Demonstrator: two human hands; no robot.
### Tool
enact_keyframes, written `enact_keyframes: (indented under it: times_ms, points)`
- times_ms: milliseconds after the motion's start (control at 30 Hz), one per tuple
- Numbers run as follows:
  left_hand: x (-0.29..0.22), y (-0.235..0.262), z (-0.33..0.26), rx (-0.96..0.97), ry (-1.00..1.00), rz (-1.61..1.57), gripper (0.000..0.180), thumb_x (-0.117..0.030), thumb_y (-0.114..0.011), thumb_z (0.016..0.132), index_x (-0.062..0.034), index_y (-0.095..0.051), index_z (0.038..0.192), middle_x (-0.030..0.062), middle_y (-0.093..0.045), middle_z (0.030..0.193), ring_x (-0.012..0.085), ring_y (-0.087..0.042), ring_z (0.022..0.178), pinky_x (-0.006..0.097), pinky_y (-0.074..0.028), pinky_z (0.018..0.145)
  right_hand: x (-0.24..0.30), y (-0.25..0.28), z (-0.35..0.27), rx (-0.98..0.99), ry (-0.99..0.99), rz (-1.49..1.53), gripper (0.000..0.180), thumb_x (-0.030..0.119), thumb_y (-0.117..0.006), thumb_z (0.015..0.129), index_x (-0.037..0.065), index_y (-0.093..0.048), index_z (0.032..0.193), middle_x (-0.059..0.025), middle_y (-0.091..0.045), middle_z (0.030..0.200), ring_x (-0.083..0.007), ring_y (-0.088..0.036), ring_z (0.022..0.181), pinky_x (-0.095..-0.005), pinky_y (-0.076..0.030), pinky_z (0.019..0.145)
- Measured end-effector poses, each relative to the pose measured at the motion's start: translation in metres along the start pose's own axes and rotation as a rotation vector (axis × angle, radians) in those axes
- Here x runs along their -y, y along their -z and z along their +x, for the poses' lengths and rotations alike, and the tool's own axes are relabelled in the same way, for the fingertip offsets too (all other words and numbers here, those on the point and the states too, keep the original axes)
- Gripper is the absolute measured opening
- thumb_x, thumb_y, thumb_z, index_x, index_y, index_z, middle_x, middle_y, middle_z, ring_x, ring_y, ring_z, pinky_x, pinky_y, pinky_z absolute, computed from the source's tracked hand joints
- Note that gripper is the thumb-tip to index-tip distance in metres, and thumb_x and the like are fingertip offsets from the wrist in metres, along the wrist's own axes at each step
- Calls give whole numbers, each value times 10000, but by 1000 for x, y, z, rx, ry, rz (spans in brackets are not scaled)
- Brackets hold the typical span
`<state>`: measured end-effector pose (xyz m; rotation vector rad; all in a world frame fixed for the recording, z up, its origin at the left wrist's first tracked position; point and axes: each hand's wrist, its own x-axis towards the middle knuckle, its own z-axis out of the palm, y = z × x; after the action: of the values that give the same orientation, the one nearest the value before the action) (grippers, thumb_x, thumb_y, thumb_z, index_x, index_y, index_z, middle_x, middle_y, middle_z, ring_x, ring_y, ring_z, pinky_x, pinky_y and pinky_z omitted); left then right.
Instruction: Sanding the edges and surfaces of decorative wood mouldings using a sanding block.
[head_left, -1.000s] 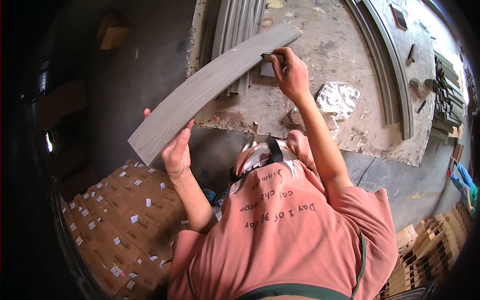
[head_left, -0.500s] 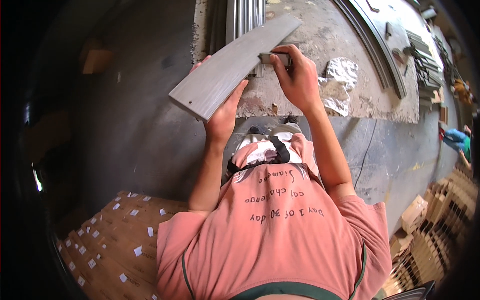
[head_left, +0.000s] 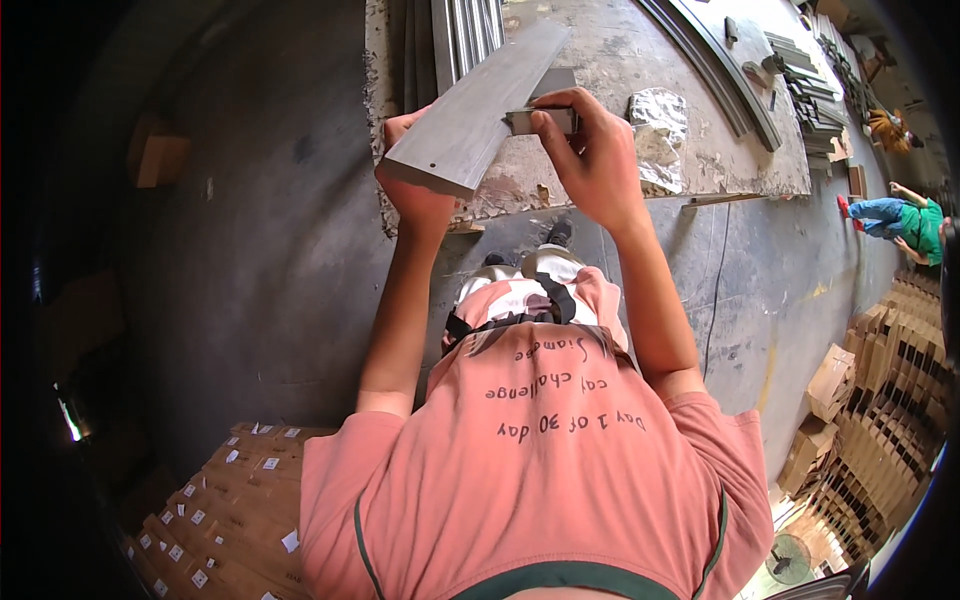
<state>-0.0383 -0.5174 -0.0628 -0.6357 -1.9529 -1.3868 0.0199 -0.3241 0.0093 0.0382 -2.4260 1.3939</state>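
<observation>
Workshop floor of grey concrete fills the scene, with a worn, paint-flaked workbench (head_left: 700,150) at the far side and stacks of cardboard boxes (head_left: 230,520) near left and at the right edge. I note curved grey mouldings (head_left: 720,70) lying along the far right of the bench, straight strips (head_left: 465,30) at its far left, and a crumpled piece of foil (head_left: 655,125) just right of the work.

The left hand (head_left: 420,195) grips the near end of a flat grey board (head_left: 480,110) from below, fingers wrapped shut around its underside. The board is raised off the bench, tilted, running from near left toward far right, and its near end overhangs the bench's near edge. The right hand (head_left: 590,150) is closed on a small grey block (head_left: 540,120), pressed against the board's right edge about midway along.

My reading: work on the edge is under way, not finished. The block sits mid-length, so I judge roughly half the edge on either side could remain. I cannot tell from surface appearance which part has been treated. 1 small hole shows near the board's near end. Another person (head_left: 905,220) stands well apart at far right.
</observation>
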Motion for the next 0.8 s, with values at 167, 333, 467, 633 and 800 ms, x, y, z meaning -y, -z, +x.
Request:
enact_keyframes:
  times_ms: [167,333,467,633,800]
  points:
    - [-4,2,2,21,108,57,338,-63,-816,805,2,-646,1089,70,-750,976,133,-712,879,276,-551,815,17,8,-6,23,2,20,180,153,-681,942,0,-640,1028,-181,-669,769,-306,-655,620,-374,-505,606]
    - [-5,4,4,21,66,117,309,-79,-815,807,-8,-656,1064,83,-750,986,145,-719,886,273,-552,807,52,17,-17,133,90,51,171,114,-676,921,7,-621,1042,-169,-664,765,-309,-664,620,-378,-506,585]
    - [-6,2,1,-11,129,-40,287,-87,-816,806,-12,-665,1039,87,-753,982,154,-726,886,278,-555,803,70,18,-28,190,217,145,141,56,-683,911,-2,-663,1038,-80,-646,752,-129,-558,571,-277,-437,536]
    - [-2,2,-5,38,105,98,306,-82,-817,807,4,-652,1049,91,-750,1000,161,-725,900,287,-555,810,57,51,-38,-32,-40,515,193,140,-642,989,6,-661,1127,-41,-660,777,-67,-567,608,-222,-416,535]
    - [-17,3,-2,25,180,2,354,-28,-786,782,41,-659,1105,108,-677,1090,216,-664,1035,323,-489,948,-6,77,-61,-200,-313,751,249,195,-543,1068,9,-655,1189,-46,-671,814,-56,-549,634,-190,-380,529]
